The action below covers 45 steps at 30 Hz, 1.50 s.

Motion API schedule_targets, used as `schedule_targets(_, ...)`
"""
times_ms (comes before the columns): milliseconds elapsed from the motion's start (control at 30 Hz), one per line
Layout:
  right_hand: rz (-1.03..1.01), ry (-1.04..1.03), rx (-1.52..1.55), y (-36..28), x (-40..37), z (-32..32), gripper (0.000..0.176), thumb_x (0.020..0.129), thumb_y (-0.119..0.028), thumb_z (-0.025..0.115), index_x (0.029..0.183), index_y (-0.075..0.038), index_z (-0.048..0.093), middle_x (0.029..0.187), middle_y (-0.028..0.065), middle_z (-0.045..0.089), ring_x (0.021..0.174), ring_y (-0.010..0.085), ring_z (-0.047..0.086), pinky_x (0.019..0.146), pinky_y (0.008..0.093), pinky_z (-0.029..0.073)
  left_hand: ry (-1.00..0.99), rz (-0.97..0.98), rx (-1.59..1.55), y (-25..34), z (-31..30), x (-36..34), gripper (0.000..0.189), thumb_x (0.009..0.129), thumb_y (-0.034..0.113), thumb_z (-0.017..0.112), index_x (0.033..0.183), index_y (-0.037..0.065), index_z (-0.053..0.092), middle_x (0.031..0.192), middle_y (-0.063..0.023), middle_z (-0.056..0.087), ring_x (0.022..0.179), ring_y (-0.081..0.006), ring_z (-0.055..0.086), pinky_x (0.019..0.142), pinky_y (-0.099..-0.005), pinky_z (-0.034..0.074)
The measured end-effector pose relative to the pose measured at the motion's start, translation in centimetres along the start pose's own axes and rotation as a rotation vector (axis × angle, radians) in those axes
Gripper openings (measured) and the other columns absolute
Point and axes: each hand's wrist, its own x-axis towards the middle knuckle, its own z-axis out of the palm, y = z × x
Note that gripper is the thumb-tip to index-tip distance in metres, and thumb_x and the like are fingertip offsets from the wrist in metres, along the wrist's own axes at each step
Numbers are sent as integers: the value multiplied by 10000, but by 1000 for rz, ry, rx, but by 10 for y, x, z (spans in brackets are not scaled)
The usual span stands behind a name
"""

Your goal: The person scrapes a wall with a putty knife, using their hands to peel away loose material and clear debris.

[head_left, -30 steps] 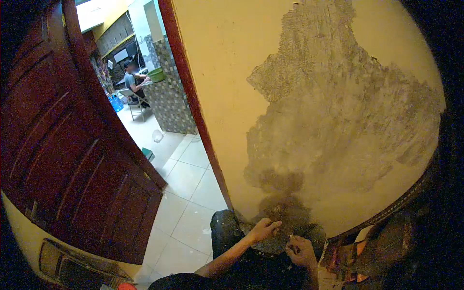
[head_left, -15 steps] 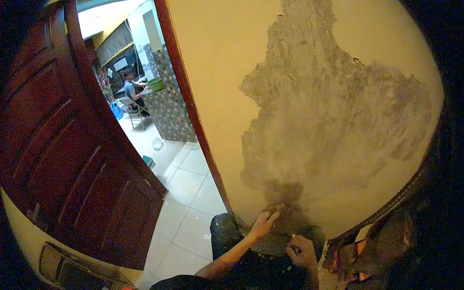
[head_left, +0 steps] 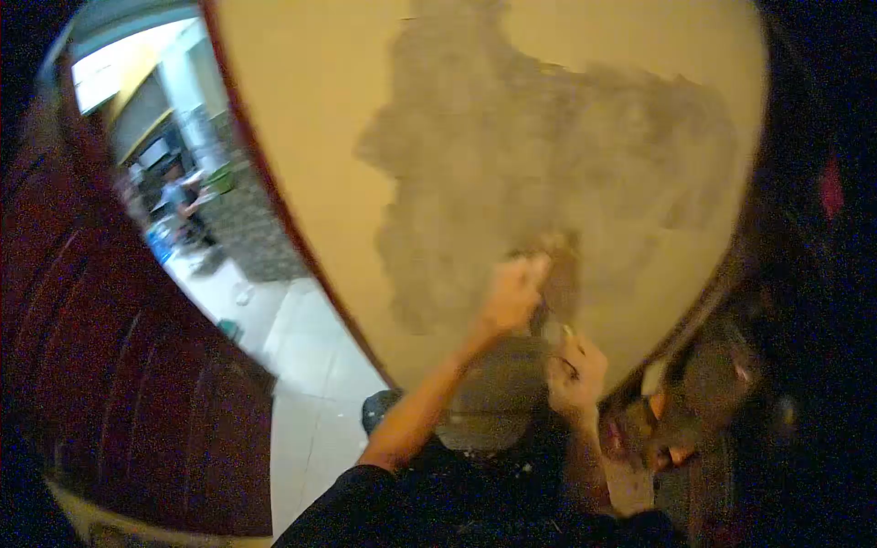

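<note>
My left hand (head_left: pixel 516 292) is raised to the yellow wall (head_left: pixel 301 119), at the lower part of its rough grey-brown bare patch (head_left: pixel 557 173). Its fingers look curled together, but motion blur hides what they hold, if anything. Lower and to the right, my right hand (head_left: pixel 580 374) is closed in a pinch, with a small yellowish tip showing above the fingers. What that tip belongs to cannot be made out. A dark shadow lies on the wall beside both hands.
A dark red panelled door (head_left: pixel 119 365) stands at left. Through the doorway are a pale tiled floor (head_left: pixel 320 365), a seated person (head_left: pixel 183 196) and a green basin (head_left: pixel 220 179). Blurred items, some orange and red, crowd the lower right (head_left: pixel 671 429).
Both hands have risen along the wall, the left one further, onto the grey patch. My view has turned, so the wall and doorway sit further left. The left fingers look more curled.
</note>
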Motion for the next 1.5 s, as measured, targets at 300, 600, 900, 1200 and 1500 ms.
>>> schedule_targets(300, -193, 239, 63, -33, 79, -1, 84, 746, -110, 667, 817, -71, 645, 733, 158, 544, 594, 343, 554, 533, 400, 446, -61, 264, -35, 78, -35, 56, 495, 1012, 352, 552, 661, 10, 486, 542, -50, 476, 492, -108, 512, 475, -306, 389)
schedule_targets(600, -120, 308, -50, -61, 102, -5, 93, 728, -77, 679, 816, -63, 649, 728, 153, 544, 585, 328, 551, 534, 387, 445, -49, 355, -4, 103, -38, 78, 513, 1011, 394, 528, 676, 6, 510, 528, -79, 531, 489, -160, 554, 494, -334, 416)
schedule_targets(900, -132, 405, -130, -65, 162, -5, 122, 745, -180, 692, 790, -75, 648, 702, 133, 586, 591, 341, 586, 542, 428, 469, 170, 544, 64, 125, -30, 139, 512, 988, 376, 546, 701, -46, 509, 566, -191, 518, 511, -255, 509, 534, -420, 394)
schedule_targets(1200, -115, 397, -185, -71, 167, -2, 164, 747, -260, 687, 770, -103, 645, 698, 140, 603, 605, 364, 609, 539, 477, 489, 243, 580, 92, 142, -31, 133, 487, 984, 352, 532, 697, -41, 516, 590, -191, 510, 543, -255, 480, 553, -429, 385)
schedule_targets(1500, -164, 434, -146, -64, 160, 3, 135, 746, -191, 698, 726, -74, 633, 648, 136, 571, 552, 325, 571, 512, 431, 451, 205, 501, 106, 136, -23, 132, 434, 991, 331, 503, 764, -33, 571, 657, -222, 581, 595, -351, 563, 584, -445, 415)
